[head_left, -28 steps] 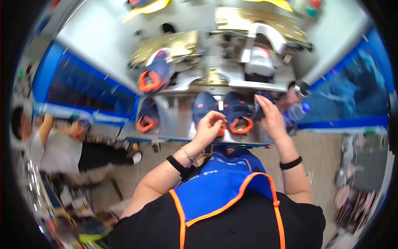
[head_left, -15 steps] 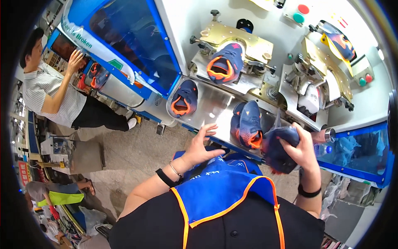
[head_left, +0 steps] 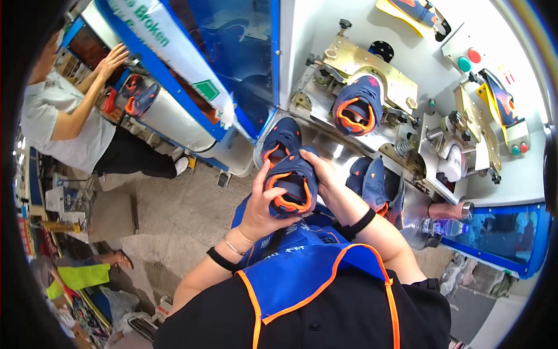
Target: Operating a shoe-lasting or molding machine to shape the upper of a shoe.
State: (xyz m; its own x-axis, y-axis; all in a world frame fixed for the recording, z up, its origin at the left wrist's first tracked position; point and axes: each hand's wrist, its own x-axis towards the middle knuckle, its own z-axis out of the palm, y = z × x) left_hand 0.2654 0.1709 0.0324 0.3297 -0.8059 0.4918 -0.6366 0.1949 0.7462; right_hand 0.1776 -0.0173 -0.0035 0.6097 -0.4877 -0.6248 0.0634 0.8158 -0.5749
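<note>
A navy shoe (head_left: 294,180) with an orange-lined opening is held up in front of my apron. My left hand (head_left: 260,205) is wrapped round its heel end, with a finger at the opening. At the toe end, my right hand (head_left: 325,175) grips the far side. Just beyond, a similar shoe (head_left: 282,138) stands on the metal table (head_left: 317,139), partly covered by the held one. Several more navy and orange shoes (head_left: 372,181) stand together to the right of my right forearm. Another shoe (head_left: 357,104) sits at the brass-coloured clamp of the machine.
A second machine station (head_left: 459,136) stands to the right, below red and green buttons (head_left: 474,56). A pink flask (head_left: 450,210) and a plastic bottle (head_left: 444,226) lie at the table's right. At left, a blue-framed door (head_left: 232,64) hangs beside a co-worker (head_left: 75,116).
My right hand has come leftward from the table's right side, where it gripped a dark shoe. My left hand, open before, has closed on the shoe's heel. The view has swung slightly.
</note>
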